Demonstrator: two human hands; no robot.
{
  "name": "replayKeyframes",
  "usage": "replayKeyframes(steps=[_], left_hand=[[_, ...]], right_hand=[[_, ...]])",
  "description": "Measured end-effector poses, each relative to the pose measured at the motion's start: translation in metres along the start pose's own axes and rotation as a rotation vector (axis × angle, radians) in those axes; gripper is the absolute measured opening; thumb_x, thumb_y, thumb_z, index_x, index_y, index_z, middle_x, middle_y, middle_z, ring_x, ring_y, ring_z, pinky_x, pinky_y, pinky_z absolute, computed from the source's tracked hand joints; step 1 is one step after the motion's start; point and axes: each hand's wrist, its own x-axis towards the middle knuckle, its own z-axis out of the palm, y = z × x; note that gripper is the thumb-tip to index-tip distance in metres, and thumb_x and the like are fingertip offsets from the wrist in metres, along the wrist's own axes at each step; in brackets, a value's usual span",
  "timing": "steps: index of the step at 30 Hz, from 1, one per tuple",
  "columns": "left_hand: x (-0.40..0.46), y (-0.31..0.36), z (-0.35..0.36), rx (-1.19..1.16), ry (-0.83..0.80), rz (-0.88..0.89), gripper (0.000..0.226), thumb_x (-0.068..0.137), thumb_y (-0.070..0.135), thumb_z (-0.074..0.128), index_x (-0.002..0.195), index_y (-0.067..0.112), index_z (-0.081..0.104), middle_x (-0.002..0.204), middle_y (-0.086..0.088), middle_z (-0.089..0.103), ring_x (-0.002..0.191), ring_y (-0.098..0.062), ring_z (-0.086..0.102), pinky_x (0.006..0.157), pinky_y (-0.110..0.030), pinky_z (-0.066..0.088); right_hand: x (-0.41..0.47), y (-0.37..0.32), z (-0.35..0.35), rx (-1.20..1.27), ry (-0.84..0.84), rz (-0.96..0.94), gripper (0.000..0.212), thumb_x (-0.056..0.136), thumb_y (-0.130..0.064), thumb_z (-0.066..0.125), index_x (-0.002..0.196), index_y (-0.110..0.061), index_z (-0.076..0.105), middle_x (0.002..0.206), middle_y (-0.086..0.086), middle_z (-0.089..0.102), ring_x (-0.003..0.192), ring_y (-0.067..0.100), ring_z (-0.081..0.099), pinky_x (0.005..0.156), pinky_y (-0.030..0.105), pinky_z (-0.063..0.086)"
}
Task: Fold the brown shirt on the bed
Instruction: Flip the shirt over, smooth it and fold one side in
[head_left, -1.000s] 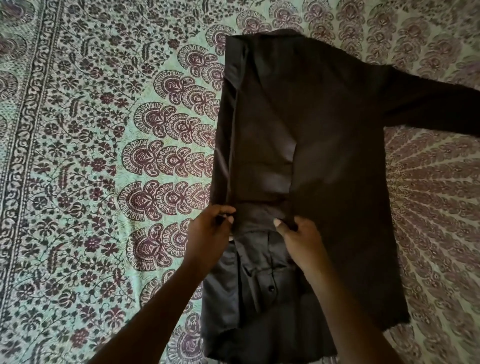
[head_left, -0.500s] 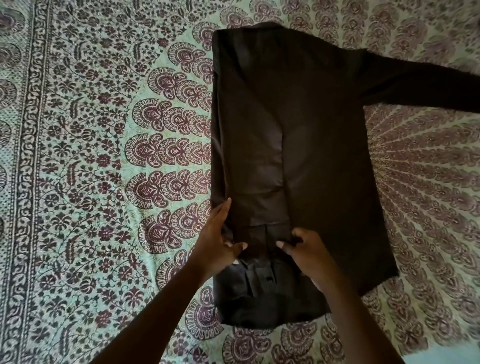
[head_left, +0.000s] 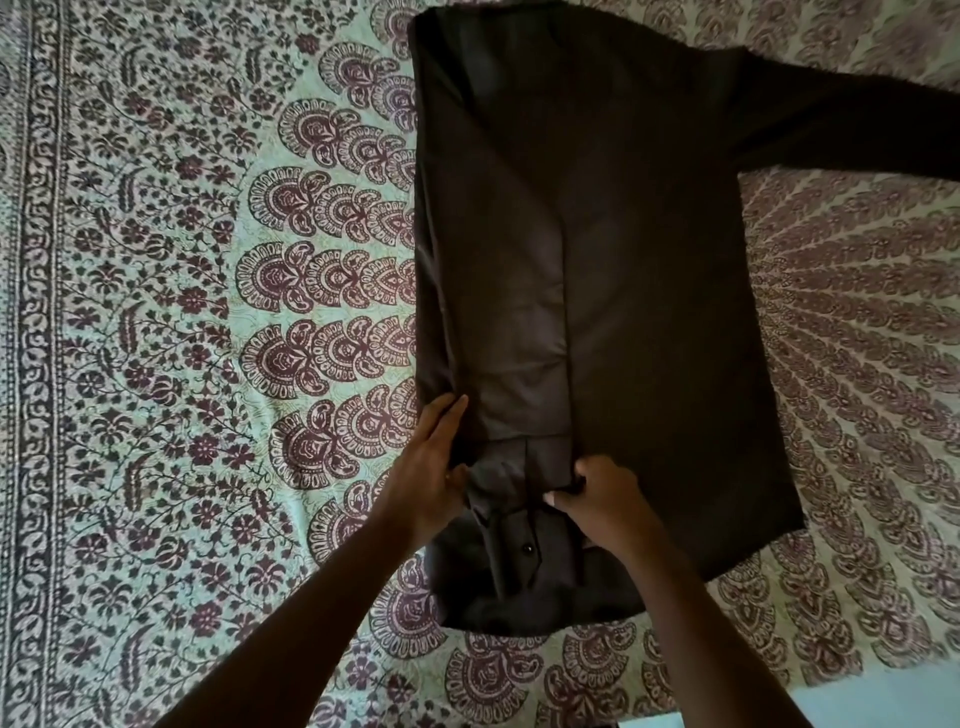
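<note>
shirt (head_left: 639, 312) is lying flat on the bed (head_left: 156, 364), spread over a patterned bedspread (head_left: 322, 270) printed in green and maroon. the brown cloth is sitting right of centre in the view. its left side is lying folded inward over the body, forming a straight vertical edge down the middle. one sleeve (head_left: 852, 124) is stretching out flat toward the upper right, running past the frame edge. the other sleeve is lying folded down along the left panel, with its cuff near the person's hands. a small dark button (head_left: 528, 548) is showing on the cloth just below the hands.

left hand (head_left: 426, 467) is resting against the left edge of the shirt, fingers (head_left: 447, 415) extended and pointing away from the person, thumb pressing into the cloth at the cuff area. the hand is lying mostly flat and is not closing around anything. right hand (head_left: 597, 499) is curling inward, thumb and fingertips pinching a small bunch of cloth at the lower end of the folded panel. both forearms are reaching in from the bottom of the view. the hem is lying nearest the person.
</note>
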Motion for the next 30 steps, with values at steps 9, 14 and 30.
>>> replayKeyframes(steps=[9, 14, 30], left_hand=[[0.065, 0.021, -0.029, 0.024, 0.276, -0.097, 0.043, 0.093, 0.013, 0.063, 0.135, 0.019, 0.054, 0.123, -0.006, 0.064, 0.104, -0.028, 0.067, 0.085, -0.043, 0.058], [0.16, 0.037, -0.06, -0.034, 0.352, -0.078, 0.049, 0.094, 0.013, 0.064, 0.141, 0.009, 0.048, 0.131, -0.017, 0.056, 0.119, -0.035, 0.057, 0.1, -0.042, 0.048], [0.399, 0.082, -0.148, -0.09, 0.57, -0.018, 0.027, 0.099, 0.012, 0.057, 0.125, 0.016, 0.064, 0.12, -0.011, 0.064, 0.1, -0.023, 0.062, 0.09, -0.03, 0.051]], right_hand=[[0.02, -0.053, -0.045, -0.157, 0.225, -0.047, 0.074, 0.068, -0.095, 0.054, 0.076, -0.022, 0.052, 0.082, 0.003, 0.063, 0.077, 0.026, 0.064, 0.064, 0.037, 0.052], [0.086, -0.112, -0.085, 0.123, 0.517, -0.257, 0.051, 0.081, -0.062, 0.075, 0.091, -0.014, 0.063, 0.089, 0.008, 0.07, 0.094, 0.032, 0.068, 0.079, 0.046, 0.057], [0.21, -0.197, -0.157, -0.388, 0.566, -0.549, 0.014, 0.097, -0.029, 0.062, 0.108, -0.022, 0.066, 0.117, 0.003, 0.052, 0.117, 0.028, 0.043, 0.088, 0.044, 0.025]])
